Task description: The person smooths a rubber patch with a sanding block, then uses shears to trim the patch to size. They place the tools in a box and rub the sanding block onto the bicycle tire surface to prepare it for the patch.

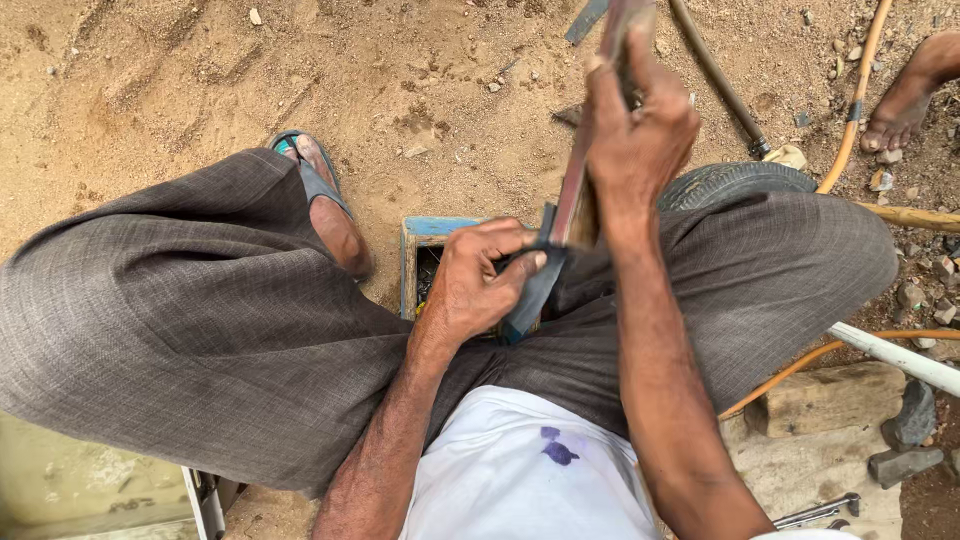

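Observation:
My right hand (638, 120) grips the upper part of a long thin reddish-brown strip (572, 195), held upright between my knees. My left hand (478, 280) is closed around a dark flat blade-like tool (530, 295) pressed against the strip's lower end. Both hands hover above a small blue wooden box (425, 235) standing on the sandy ground. What lies inside the box is mostly hidden by my left hand. My legs in grey cloth spread to either side.
A dark tyre (735, 180) lies behind my right knee. Orange hose (855, 105) and a dark pipe (715, 75) cross the sand at top right, near another person's bare foot (905, 100). A white pipe (895, 357), stone blocks (825, 400) and a wrench (820, 512) lie at lower right.

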A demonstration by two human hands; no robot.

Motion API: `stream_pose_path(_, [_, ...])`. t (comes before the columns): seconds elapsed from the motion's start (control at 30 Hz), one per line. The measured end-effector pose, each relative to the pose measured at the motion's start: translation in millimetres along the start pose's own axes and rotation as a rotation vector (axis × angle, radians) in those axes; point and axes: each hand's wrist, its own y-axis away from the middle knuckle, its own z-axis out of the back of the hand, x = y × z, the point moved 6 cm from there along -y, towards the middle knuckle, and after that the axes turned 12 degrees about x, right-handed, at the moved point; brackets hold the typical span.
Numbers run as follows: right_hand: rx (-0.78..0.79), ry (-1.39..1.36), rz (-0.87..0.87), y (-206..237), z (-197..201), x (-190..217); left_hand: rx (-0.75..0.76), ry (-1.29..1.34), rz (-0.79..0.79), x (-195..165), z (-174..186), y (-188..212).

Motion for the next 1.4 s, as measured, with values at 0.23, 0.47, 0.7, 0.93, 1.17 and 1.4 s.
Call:
stream_pose_path(0.23, [0.118,0.108,0.519,93.3,7.1,43.9,-0.188,-0.014,0.013,6.6,16.7,-4.4])
stream_pose_path(0.47, [-0.158,-0.090,0.209,-30.7,-21.6,-84.1,-0.061,0.040,-0.048,5.9,0.4,0.9])
stream_pose_path(0.7, [0.084,-0.739,0.081,-4.7,-5.6,-141.6,-0.166,0.505,0.128,27.0,12.8,-4.3])
stream_pose_path(0.93, [0.183,-0.675,0.048,20.4,-4.3,-133.8,-0.260,0.542,0.152,37.4,10.4,-2.6])
stream_pose_path(1.17, [0.202,0.165,0.539,112.9,4.1,0.6,-0.321,0.376,0.111,35.8,18.9,-0.2])
stream_pose_path(1.4, [-0.016,0.119,0.234,9.5,-0.6,29.0,-0.211,0.250,0.032,28.1,2.1,3.7])
